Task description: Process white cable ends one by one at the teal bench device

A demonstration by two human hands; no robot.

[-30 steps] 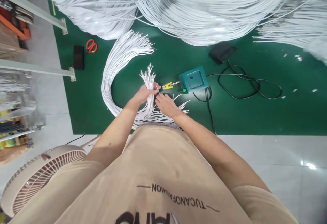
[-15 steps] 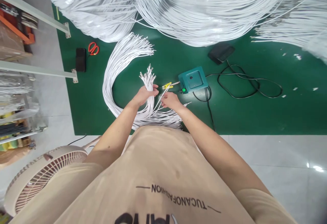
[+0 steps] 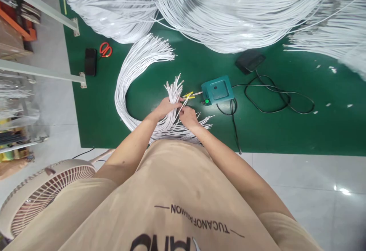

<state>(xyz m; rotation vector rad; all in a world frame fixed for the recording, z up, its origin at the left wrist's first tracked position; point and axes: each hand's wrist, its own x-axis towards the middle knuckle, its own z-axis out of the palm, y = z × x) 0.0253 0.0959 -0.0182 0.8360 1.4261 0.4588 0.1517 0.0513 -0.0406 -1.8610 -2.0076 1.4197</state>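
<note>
My left hand (image 3: 168, 107) is wrapped round a bunch of white cables (image 3: 174, 90), whose tips fan out above the fingers. Close on its right, my right hand (image 3: 188, 116) pinches a loose white cable (image 3: 184, 103) that slants up toward yellow-handled clips (image 3: 189, 95). Those clips sit at the left side of a teal box (image 3: 217, 90) with a green button. More white cables (image 3: 122, 87) curve round on the green table to the left and pass beneath my hands.
Large heaps of white cable (image 3: 228, 18) lie along the far side. A black block (image 3: 250, 61) with dark cords is right of centre. Red scissors (image 3: 105, 50) and a black phone (image 3: 90, 62) lie left; a fan (image 3: 48, 193) stands lower left.
My left hand has moved right with the cable bunch, closer to the yellow clips. My right hand is now nearly against it, still pinching a cable. The view has shifted slightly.
</note>
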